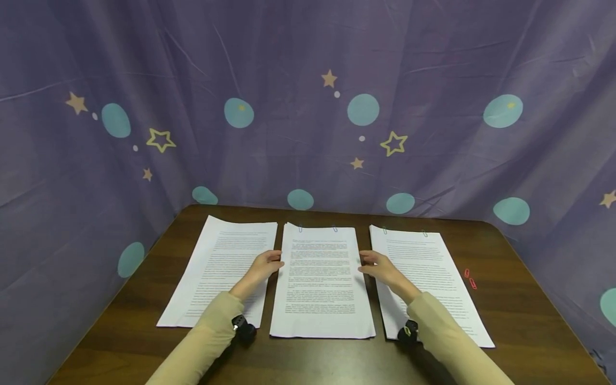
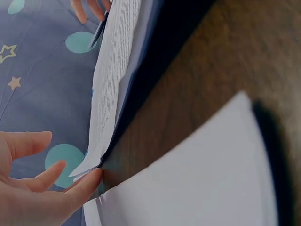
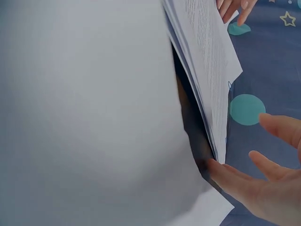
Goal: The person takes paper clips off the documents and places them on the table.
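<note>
Three stacks of printed paper lie side by side on a dark wooden table (image 1: pixel 520 321). The middle stack (image 1: pixel 321 283) carries two blue paper clips (image 1: pixel 317 228) at its far edge. My left hand (image 1: pixel 267 263) touches that stack's left edge with straight fingers, over the left stack (image 1: pixel 216 272). My right hand (image 1: pixel 373 263) touches its right edge the same way, over the right stack (image 1: pixel 428 278). In the left wrist view, a fingertip of the left hand (image 2: pixel 56 188) meets the middle stack (image 2: pixel 110 94). In the right wrist view, the right hand (image 3: pixel 263 183) meets the middle stack (image 3: pixel 207 61).
Two red paper clips (image 1: pixel 469 278) lie on the table to the right of the right stack. That stack has small clips (image 1: pixel 404 232) at its far edge. A purple cloth with stars and teal dots (image 1: pixel 308 107) hangs behind and around the table.
</note>
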{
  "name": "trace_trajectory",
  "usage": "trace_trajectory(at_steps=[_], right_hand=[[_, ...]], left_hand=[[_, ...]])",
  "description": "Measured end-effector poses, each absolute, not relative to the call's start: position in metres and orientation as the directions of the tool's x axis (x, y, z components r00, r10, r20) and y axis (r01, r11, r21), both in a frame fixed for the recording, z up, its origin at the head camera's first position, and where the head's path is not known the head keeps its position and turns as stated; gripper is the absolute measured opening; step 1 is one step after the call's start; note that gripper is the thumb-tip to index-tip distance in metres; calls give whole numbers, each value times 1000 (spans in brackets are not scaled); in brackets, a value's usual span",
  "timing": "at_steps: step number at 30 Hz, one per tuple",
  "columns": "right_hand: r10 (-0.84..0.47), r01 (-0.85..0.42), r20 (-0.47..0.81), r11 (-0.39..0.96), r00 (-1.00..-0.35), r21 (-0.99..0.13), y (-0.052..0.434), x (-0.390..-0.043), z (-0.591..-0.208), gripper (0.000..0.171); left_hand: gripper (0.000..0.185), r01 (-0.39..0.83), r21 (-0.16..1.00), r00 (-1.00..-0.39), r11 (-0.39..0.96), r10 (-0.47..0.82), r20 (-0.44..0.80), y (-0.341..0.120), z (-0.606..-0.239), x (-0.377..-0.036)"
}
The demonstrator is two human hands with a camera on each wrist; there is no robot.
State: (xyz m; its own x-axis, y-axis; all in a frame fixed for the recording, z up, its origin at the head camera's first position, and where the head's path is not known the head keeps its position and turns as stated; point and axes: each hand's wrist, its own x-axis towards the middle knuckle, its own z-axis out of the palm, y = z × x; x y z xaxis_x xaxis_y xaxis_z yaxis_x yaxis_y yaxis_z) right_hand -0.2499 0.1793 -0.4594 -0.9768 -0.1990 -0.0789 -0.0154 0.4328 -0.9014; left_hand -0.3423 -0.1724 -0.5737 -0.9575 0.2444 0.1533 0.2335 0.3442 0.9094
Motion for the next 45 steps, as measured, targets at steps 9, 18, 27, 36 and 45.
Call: trace_trajectory(at_steps=[9,18,27,36,45], right_hand=[[-232,32,-133,394,-964,-919,180,-248,-463,52],[-186,38,-121,396,-975,-918,181,-249,-468,46],[-167,60,-129,366,-978,-929,180,-250,-468,44],[-152,55,-120,379,-981,-924,179,-251,-469,42],[-121,102,-158,377,-980,-920,177,-254,-466,43]], left_hand=[[37,67,970,-989,232,145,33,-160,-584,-344],[38,59,990,-987,125,158,39,-147,-539,-314],[40,-99,972,-994,212,27,-107,-119,-461,-264],[36,-159,964,-987,215,-7,-161,-120,-465,-266],[40,-190,972,-982,136,-35,-187,-123,-474,-272]])
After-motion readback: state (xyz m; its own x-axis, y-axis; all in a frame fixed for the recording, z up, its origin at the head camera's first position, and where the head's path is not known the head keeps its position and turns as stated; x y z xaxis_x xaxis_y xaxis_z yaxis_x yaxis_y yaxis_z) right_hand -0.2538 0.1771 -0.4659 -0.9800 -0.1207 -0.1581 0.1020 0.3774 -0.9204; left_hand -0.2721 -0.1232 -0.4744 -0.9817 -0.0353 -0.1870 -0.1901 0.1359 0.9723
